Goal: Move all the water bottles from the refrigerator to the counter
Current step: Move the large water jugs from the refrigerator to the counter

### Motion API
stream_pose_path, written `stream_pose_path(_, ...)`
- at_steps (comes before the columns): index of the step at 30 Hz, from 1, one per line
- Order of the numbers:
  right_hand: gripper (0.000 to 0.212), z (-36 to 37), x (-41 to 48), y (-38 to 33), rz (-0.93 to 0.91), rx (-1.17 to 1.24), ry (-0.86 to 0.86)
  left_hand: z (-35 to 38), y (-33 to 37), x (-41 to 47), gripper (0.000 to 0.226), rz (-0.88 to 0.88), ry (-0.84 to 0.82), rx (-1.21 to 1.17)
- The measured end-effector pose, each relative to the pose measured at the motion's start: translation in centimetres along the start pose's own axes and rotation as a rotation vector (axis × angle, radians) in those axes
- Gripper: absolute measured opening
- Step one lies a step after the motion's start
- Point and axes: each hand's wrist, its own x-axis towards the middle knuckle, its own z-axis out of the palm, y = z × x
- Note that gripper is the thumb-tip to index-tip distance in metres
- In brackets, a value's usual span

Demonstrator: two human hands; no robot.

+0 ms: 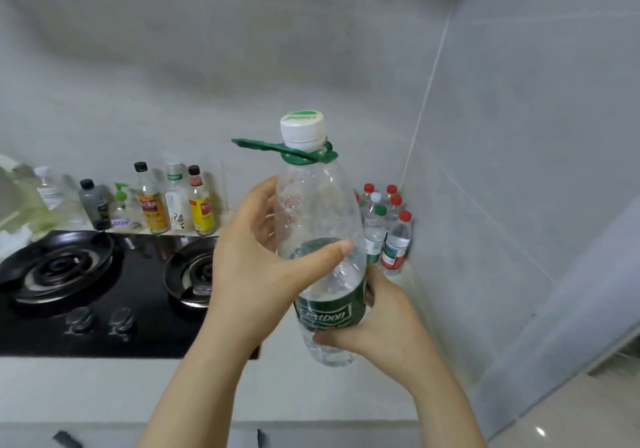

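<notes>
The pale counter carries a black gas stove. Just right of the stove, a large water bottle is held in the air, a little tilted. The left hand is wrapped around its clear upper body, and the right hand grips it at the green label. Further right of the stove, in the wall corner, small water bottles stand together. Seasoning bottles stand in a row behind the stove.

Count: 1 large water bottle. 6 small water bottles distinct in the corner: 4 red caps, 1 white, 1 green; a seventh possible, mostly hidden. 6 condiment bottles along the wall. 2 burners. 2 knobs
</notes>
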Motion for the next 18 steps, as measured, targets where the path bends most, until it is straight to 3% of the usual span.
stream_pose_path(18,0.081,-3.1,9.7,6.1,0.091,-0.009,0.100,7.3,-8.0,10.6,0.068,-0.082,-0.150,-0.059)
